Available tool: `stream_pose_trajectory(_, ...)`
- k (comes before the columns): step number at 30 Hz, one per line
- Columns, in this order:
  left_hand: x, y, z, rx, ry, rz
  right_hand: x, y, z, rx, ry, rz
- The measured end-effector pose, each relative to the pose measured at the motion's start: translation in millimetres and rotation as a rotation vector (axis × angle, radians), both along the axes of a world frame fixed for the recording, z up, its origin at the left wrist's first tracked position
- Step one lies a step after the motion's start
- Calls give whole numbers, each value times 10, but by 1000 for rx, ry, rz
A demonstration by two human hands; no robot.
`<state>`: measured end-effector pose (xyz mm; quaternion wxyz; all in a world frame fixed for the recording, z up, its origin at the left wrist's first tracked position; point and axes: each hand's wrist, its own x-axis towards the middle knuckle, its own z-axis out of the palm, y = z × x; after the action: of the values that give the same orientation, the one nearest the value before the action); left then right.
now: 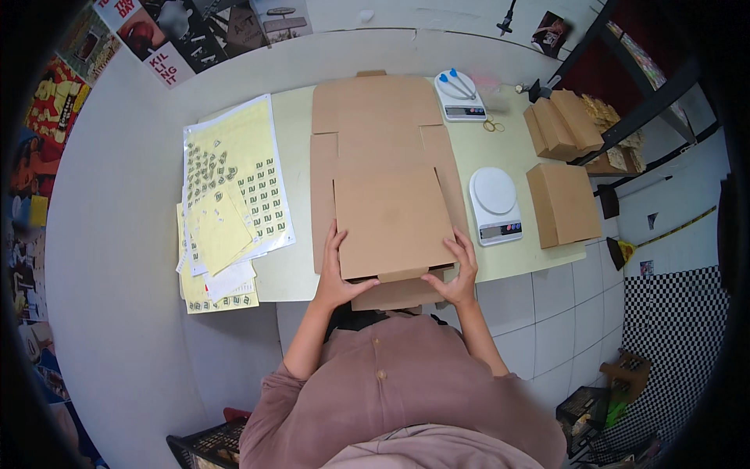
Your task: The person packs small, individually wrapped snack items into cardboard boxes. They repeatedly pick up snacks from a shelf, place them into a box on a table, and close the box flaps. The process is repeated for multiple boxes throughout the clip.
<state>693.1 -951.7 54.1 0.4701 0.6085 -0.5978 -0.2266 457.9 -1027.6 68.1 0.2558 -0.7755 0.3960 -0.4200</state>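
Note:
A brown cardboard box (pixel 394 223), partly folded, lies in front of me at the table's near edge. Its long flat panel (pixel 375 102) stretches away toward the wall, with slits and side flaps showing. My left hand (pixel 336 273) grips the near left corner, fingers along the side and thumb across the front edge. At the near right corner, my right hand (pixel 458 271) holds the box in the same way. A lower front flap (pixel 398 295) sticks out below the thumbs, over the table edge. The inside of the box is hidden.
Sticker sheets (pixel 230 180) cover the table's left part. On the right stand a white kitchen scale (pixel 496 205), a second scale (pixel 461 95) with blue-handled scissors on it, and folded cardboard boxes (pixel 564 205). Dark crates (pixel 586 410) sit on the floor.

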Motion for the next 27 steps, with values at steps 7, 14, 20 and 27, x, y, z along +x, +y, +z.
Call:
stream_pose_trajectory(7, -68, 28, -200, -73, 32, 37, 38, 8, -104, -11, -8, -11)
stream_pose_trajectory(14, -113, 33, -276, -60, 61, 65, -3, 18, -195, -24, 63, -14)
stream_pose_trajectory(20, -128, 53, -237, -72, 85, 72, 2, 33, -196, -12, 56, -7)
stream_pose_trajectory(27, 29, 68, -209, 64, -79, 125, 0, 10, -241, 15, 122, -74)
